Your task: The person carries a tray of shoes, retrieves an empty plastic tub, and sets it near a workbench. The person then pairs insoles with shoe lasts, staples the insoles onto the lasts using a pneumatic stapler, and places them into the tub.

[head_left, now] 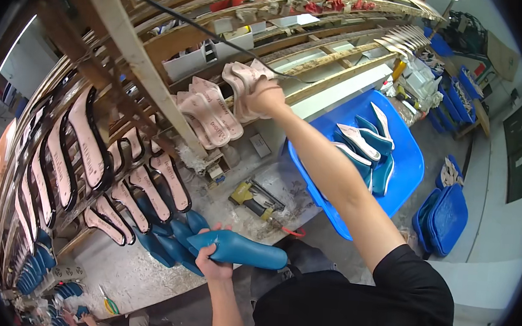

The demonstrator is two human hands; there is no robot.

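My left hand (218, 269) is wrapped round a blue shoe last (248, 253), held level above the workbench, pointed toe to the left. My right arm stretches forward to the rack, where my right hand (265, 99) grips at a stack of pale pink insoles (238, 78); its fingertips are partly hidden among them. Beside that stack hang further pink insoles (210, 117). Behind the held last, several blue lasts (172, 242) lie in a heap on the bench. Between my arms rests a yellow and black staple gun (252, 199) with a red hose end.
A blue tub (405, 159) at the right holds lasts with pale soles. Black-edged pink insoles (88, 143) line the rack at left, beside a wooden post (121, 35). Green-handled pliers (109, 303) lie near another person's hands (77, 320). Blue bins (450, 218) stand on the floor.
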